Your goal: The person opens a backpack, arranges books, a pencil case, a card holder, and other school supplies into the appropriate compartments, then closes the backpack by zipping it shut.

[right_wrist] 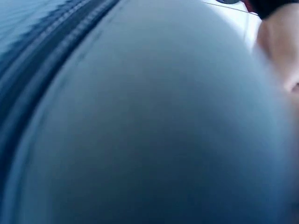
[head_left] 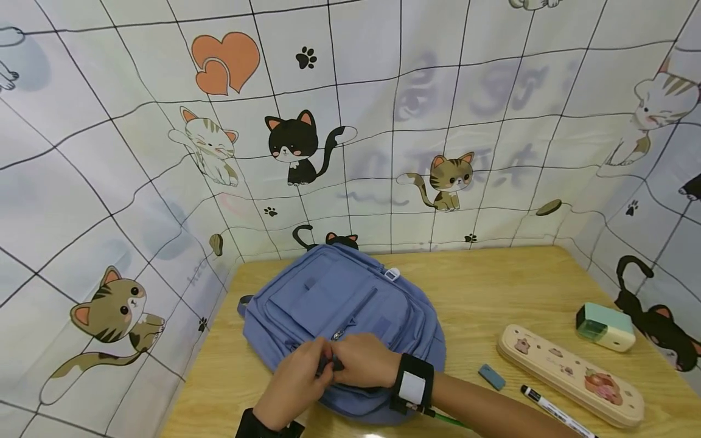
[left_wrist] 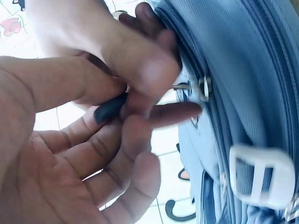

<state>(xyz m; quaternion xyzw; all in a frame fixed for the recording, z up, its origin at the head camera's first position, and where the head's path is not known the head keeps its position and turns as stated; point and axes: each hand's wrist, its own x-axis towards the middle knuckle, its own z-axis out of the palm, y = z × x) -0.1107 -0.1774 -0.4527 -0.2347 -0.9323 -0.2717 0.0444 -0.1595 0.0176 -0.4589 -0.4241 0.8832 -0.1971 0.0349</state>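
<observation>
A blue backpack (head_left: pixel 350 292) lies on the wooden table, its zippered front facing up. Over its near edge, my left hand (head_left: pixel 298 378) and right hand (head_left: pixel 364 360) meet fingertip to fingertip. Between them is a small dark tab (left_wrist: pixel 110 108), pinched by the left thumb and fingers and also by the right fingers. The fingers hide part of it, so its exact kind is unclear. Close by, a metal zipper pull (left_wrist: pixel 204 88) sits on the bag's zipper, near a white plastic buckle (left_wrist: pixel 261 179). Blue fabric (right_wrist: pixel 154 116) fills most of the right wrist view.
To the right on the table (head_left: pixel 476 292) are a blue-grey eraser (head_left: pixel 491 377), a black-and-white marker (head_left: pixel 555 410), a cream pencil case (head_left: pixel 569 374) and a green-and-cream sharpener-like box (head_left: pixel 605 326). A cat-print sheet (head_left: pixel 367 61) rises behind and at the sides.
</observation>
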